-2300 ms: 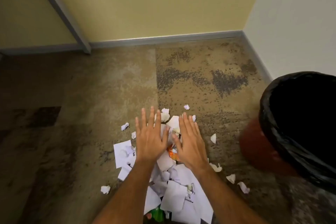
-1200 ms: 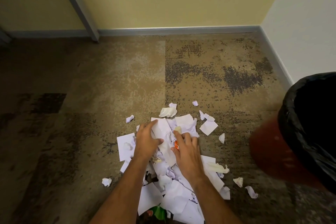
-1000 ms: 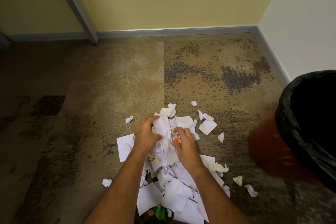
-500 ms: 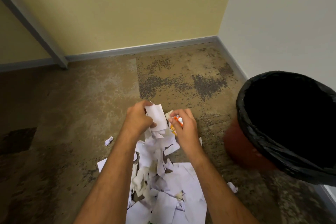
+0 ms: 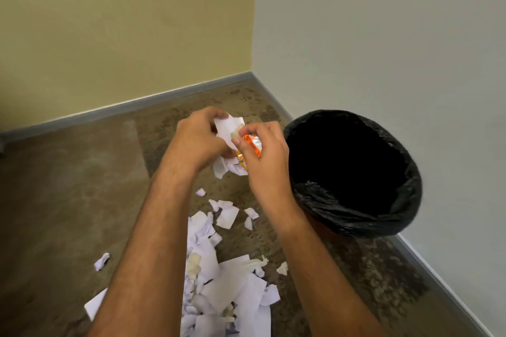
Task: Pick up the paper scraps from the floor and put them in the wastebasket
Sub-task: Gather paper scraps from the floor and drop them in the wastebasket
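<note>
- From my remote station I see both bare forearms reaching forward over a brown mottled carpet (image 5: pixel 68 186) in a room corner.
- The left hand (image 5: pixel 197 139) is raised above the floor, its fingers curled round a bunch of white paper scraps (image 5: pixel 227 128); loose ends hang below the grip.
- The right hand (image 5: pixel 264 156), touching the same bunch, pinches an orange wrapper (image 5: pixel 250 145) between thumb and curled fingers.
- Both hands and their load sit just left of the wastebasket (image 5: pixel 328 205), near its rim but not over its opening, as far as I can tell.
- The wastebasket stands on the carpet against the white wall (image 5: pixel 383 35); a black liner (image 5: pixel 405 216) folds over its rim. Its inside is dark, and I cannot tell what it holds.
- A pile of paper scraps (image 5: pixel 227 290) lies on the carpet between and beneath the forearms, with smaller bits scattered toward the hands.
- One crumpled scrap (image 5: pixel 101 261) lies apart, left of the left forearm.
- A grey baseboard (image 5: pixel 137 107) runs beneath the yellow wall (image 5: pixel 123 22).
</note>
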`<state>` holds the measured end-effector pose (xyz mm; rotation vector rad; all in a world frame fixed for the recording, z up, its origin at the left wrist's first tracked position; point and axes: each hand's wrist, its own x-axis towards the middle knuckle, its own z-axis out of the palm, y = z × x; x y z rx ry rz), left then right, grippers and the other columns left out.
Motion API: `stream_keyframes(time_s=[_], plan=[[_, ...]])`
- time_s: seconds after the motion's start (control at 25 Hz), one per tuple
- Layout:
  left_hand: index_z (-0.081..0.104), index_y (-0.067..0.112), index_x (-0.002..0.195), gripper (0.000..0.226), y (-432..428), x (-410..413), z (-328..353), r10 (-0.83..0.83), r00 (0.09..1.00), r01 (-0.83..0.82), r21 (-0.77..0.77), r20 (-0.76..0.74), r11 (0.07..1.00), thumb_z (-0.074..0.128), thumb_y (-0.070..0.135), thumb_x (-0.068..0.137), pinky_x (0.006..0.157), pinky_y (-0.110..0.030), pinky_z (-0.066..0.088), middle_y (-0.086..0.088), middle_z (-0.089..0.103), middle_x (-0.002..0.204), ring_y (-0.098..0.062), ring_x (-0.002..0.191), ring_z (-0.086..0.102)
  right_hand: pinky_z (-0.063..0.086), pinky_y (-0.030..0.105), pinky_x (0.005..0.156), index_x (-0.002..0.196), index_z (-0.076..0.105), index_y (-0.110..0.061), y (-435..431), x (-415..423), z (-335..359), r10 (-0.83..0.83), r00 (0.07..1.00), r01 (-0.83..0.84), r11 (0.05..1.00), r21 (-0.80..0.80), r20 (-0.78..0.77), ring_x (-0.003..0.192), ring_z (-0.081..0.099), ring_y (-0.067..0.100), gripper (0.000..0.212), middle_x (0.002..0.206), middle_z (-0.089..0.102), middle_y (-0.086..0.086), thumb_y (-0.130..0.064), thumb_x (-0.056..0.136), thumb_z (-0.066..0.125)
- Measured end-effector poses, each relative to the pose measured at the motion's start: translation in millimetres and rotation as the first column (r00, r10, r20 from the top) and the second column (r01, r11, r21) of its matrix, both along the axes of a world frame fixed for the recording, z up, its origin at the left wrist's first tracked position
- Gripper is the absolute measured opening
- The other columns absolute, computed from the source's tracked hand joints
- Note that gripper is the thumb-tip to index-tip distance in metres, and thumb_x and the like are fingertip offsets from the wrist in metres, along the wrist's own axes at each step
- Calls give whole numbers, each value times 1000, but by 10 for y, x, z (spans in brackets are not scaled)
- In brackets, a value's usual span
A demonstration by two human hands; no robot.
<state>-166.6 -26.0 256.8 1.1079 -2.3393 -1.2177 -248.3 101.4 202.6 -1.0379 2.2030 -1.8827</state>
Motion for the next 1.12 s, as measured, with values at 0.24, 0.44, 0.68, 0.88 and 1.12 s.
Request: stream_keyframes(time_s=[0.24, 0.44, 0.68, 0.88, 1.12], plan=[[68, 27, 138, 73, 597, -750, 289, -186, 979, 180, -64, -85, 981, 89, 4, 72, 73, -23, 51, -5, 69, 122, -21, 105, 68, 42, 1, 78, 100, 75, -10, 676, -478, 318, -242, 969, 243, 970, 29, -44, 94, 61, -5, 8, 111, 58, 4, -15, 95, 80], [65, 23, 141, 75, 1186, -1226, 117, -338, 940, 336, -62, -41, 940, 89, 1, 74, 60, -9, 39, -6, 63, 128, -15, 102, 60, 41, 0, 78, 99, 73, -12, 1327, -887, 288, -357, 934, 355, 915, 190, -26, 94, 60, -1, 9, 111, 61, 5, -17, 96, 79], [56, 22, 152, 88, 1374, -1404, 6, -372, 928, 372, -78, 20, 925, 94, 6, 74, 91, -29, 49, -11, 62, 144, -25, 126, 61, 40, 6, 81, 102, 78, -16, 1655, -1115, 85, -331, 942, 328, 888, 324, -45, 96, 59, 2, 10, 110, 64, 0, -25, 98, 76], [51, 27, 157, 84, 1267, -1374, 100, -363, 931, 361, -48, -46, 932, 90, 17, 84, 93, -25, 44, -5, 63, 146, -24, 134, 59, 53, 27, 85, 102, 81, -21, 1611, -1182, 61, -302, 951, 308, 899, 311, -69, 97, 68, 10, 17, 101, 73, -5, -36, 101, 71], [76, 27, 126, 46, 803, -1122, 61, -159, 957, 170, 23, -242, 985, 90, 17, 84, 94, -38, 65, 6, 79, 106, -12, 98, 77, 46, 13, 73, 92, 81, -16, 1321, -960, 99, -293, 946, 316, 925, 212, -137, 84, 67, 7, 15, 91, 72, -3, -26, 100, 75]])
